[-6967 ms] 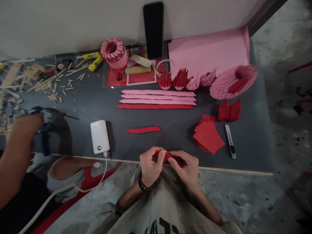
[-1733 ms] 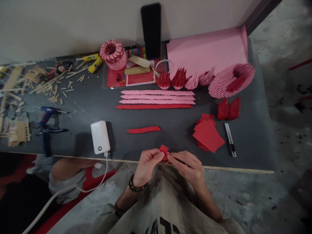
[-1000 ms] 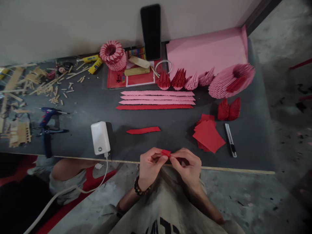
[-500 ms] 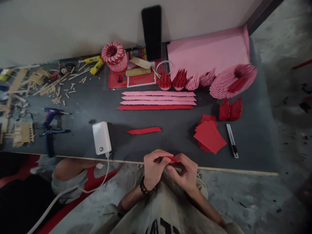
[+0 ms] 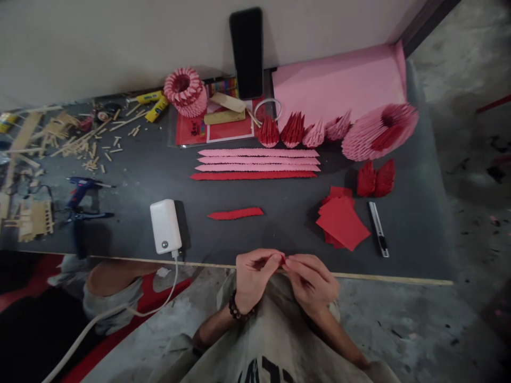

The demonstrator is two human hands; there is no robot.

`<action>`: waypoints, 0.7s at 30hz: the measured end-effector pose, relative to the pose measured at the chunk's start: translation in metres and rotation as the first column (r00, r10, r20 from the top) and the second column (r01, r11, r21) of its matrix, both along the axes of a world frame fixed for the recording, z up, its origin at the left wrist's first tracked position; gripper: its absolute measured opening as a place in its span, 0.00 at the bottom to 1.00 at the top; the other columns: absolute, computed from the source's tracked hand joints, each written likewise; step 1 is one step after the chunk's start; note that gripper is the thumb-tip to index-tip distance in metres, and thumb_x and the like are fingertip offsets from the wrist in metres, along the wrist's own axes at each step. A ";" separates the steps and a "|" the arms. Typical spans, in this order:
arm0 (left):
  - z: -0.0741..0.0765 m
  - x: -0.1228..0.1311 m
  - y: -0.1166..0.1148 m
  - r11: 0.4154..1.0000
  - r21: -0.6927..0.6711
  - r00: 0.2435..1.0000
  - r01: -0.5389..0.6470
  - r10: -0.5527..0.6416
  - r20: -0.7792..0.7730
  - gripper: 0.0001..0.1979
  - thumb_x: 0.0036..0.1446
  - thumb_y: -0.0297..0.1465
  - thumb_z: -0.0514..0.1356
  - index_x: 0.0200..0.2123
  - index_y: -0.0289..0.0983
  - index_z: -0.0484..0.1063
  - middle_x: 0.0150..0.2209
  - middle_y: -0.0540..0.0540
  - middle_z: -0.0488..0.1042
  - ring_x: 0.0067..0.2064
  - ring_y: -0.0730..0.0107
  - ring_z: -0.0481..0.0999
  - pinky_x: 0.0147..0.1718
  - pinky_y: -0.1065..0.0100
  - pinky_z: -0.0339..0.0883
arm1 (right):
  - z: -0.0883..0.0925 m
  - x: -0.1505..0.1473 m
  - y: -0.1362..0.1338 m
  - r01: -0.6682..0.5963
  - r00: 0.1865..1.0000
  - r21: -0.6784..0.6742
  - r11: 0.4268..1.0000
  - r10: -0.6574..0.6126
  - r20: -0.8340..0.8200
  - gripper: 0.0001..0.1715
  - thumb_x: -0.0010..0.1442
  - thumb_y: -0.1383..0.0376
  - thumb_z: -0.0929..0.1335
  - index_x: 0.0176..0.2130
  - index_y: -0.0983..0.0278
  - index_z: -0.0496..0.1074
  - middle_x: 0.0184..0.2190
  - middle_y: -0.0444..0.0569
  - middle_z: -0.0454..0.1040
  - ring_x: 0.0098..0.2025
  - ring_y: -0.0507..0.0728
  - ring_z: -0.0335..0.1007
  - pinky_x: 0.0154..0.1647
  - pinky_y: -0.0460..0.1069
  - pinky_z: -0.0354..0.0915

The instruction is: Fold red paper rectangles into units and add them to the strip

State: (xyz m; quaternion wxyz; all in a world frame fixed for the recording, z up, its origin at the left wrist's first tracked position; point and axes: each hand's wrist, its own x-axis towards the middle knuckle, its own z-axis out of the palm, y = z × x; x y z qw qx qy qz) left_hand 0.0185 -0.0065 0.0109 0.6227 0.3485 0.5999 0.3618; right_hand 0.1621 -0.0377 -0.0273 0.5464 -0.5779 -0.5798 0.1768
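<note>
On the near side of the short red paper strip (image 5: 235,214), the left hand (image 5: 252,277) and right hand (image 5: 313,283) pinch a small red paper piece (image 5: 283,260) (mostly hidden, its folding stage unclear). Beyond that strip, three long pink strips (image 5: 258,160) and a long red strip (image 5: 253,175) look complete; to its right, red paper slips (image 5: 344,222) lie flat, seemingly unfolded.

On the table (image 5: 287,210), the power bank (image 5: 165,226) lies left of the hands (image 5: 252,279), the utility knife (image 5: 378,229) right.
</note>
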 end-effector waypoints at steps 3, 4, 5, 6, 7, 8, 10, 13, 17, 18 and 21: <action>-0.001 0.001 -0.002 1.000 -0.009 0.999 -0.016 0.017 0.029 0.12 0.59 0.43 0.71 0.36 0.41 0.88 0.33 0.43 0.87 0.33 0.60 0.83 0.36 0.61 0.80 | -0.009 0.002 -0.003 -0.026 0.998 0.079 0.996 0.022 0.055 0.29 0.56 0.73 0.77 0.50 0.43 0.82 0.36 0.43 0.86 0.31 0.59 0.84 0.27 0.54 0.81; -0.002 0.001 -0.003 1.000 -0.015 0.999 -0.017 0.018 0.040 0.13 0.59 0.43 0.72 0.36 0.40 0.88 0.34 0.43 0.87 0.33 0.60 0.84 0.36 0.61 0.81 | -0.012 0.002 -0.005 -0.029 0.997 0.099 0.995 0.021 0.077 0.30 0.56 0.73 0.77 0.52 0.43 0.82 0.37 0.44 0.86 0.31 0.60 0.85 0.27 0.54 0.82; -0.003 0.001 -0.004 1.000 -0.021 0.998 -0.019 0.020 0.053 0.13 0.58 0.43 0.72 0.36 0.39 0.88 0.34 0.42 0.87 0.33 0.60 0.84 0.37 0.61 0.81 | -0.014 0.002 -0.006 -0.033 0.995 0.116 0.993 0.022 0.097 0.31 0.57 0.73 0.76 0.54 0.44 0.81 0.37 0.45 0.86 0.32 0.60 0.85 0.26 0.54 0.82; -0.003 0.001 -0.005 0.999 -0.028 0.998 -0.019 0.021 0.067 0.13 0.57 0.43 0.73 0.37 0.38 0.88 0.34 0.42 0.87 0.33 0.60 0.84 0.37 0.62 0.81 | -0.015 0.003 -0.007 -0.041 0.993 0.129 0.991 0.026 0.116 0.31 0.58 0.73 0.75 0.55 0.45 0.81 0.38 0.46 0.86 0.32 0.61 0.85 0.27 0.54 0.82; -0.004 0.000 -0.005 0.999 -0.034 0.997 -0.019 0.022 0.080 0.14 0.57 0.42 0.73 0.37 0.38 0.88 0.34 0.41 0.87 0.33 0.60 0.85 0.38 0.61 0.82 | -0.016 0.003 -0.008 -0.051 0.991 0.138 0.989 0.033 0.130 0.31 0.58 0.73 0.75 0.56 0.45 0.80 0.38 0.46 0.86 0.32 0.61 0.85 0.28 0.55 0.83; -0.005 -0.001 -0.005 0.999 -0.038 0.995 -0.019 0.023 0.092 0.14 0.56 0.42 0.74 0.37 0.37 0.87 0.34 0.41 0.87 0.32 0.60 0.85 0.37 0.61 0.82 | -0.015 0.004 -0.008 -0.064 0.989 0.143 0.988 0.044 0.138 0.32 0.59 0.73 0.75 0.57 0.46 0.80 0.38 0.46 0.86 0.32 0.61 0.85 0.29 0.55 0.84; -0.006 -0.003 -0.004 0.999 -0.041 0.994 -0.002 0.006 0.112 0.15 0.56 0.42 0.74 0.37 0.36 0.87 0.32 0.41 0.86 0.30 0.61 0.84 0.35 0.61 0.81 | -0.013 0.006 -0.005 -0.084 0.989 0.151 0.985 0.064 0.136 0.31 0.59 0.73 0.75 0.57 0.47 0.80 0.38 0.46 0.86 0.32 0.60 0.85 0.29 0.54 0.84; -0.004 -0.006 -0.001 0.998 -0.035 0.991 0.048 -0.043 0.127 0.15 0.56 0.42 0.74 0.37 0.36 0.87 0.30 0.42 0.85 0.27 0.63 0.81 0.32 0.63 0.78 | -0.007 0.011 0.001 -0.157 0.984 0.135 0.978 0.142 0.111 0.26 0.61 0.70 0.75 0.55 0.48 0.81 0.36 0.47 0.85 0.33 0.59 0.84 0.27 0.53 0.81; 0.000 -0.006 0.002 0.996 0.067 0.998 0.061 -0.059 -0.036 0.13 0.62 0.41 0.69 0.36 0.37 0.86 0.32 0.43 0.85 0.32 0.63 0.81 0.35 0.65 0.75 | 0.003 0.013 0.004 -0.174 0.976 0.047 0.984 0.179 -0.126 0.12 0.67 0.58 0.72 0.49 0.47 0.84 0.36 0.47 0.83 0.32 0.58 0.81 0.27 0.54 0.79; 0.001 -0.004 0.001 0.991 0.117 0.991 0.071 -0.057 -0.120 0.12 0.64 0.40 0.68 0.36 0.38 0.85 0.32 0.44 0.84 0.33 0.62 0.81 0.37 0.65 0.75 | 0.006 0.012 0.004 -0.133 0.975 -0.009 0.991 0.130 -0.179 0.13 0.68 0.58 0.71 0.50 0.48 0.83 0.37 0.47 0.82 0.31 0.58 0.80 0.26 0.54 0.78; 0.002 -0.001 -0.002 0.966 0.226 0.946 0.127 -0.049 -0.320 0.11 0.65 0.39 0.66 0.35 0.39 0.84 0.33 0.44 0.84 0.36 0.58 0.82 0.42 0.61 0.76 | 0.012 0.006 0.004 -0.055 0.987 -0.195 0.979 0.024 -0.158 0.14 0.63 0.65 0.74 0.48 0.51 0.84 0.36 0.46 0.83 0.29 0.55 0.79 0.23 0.49 0.74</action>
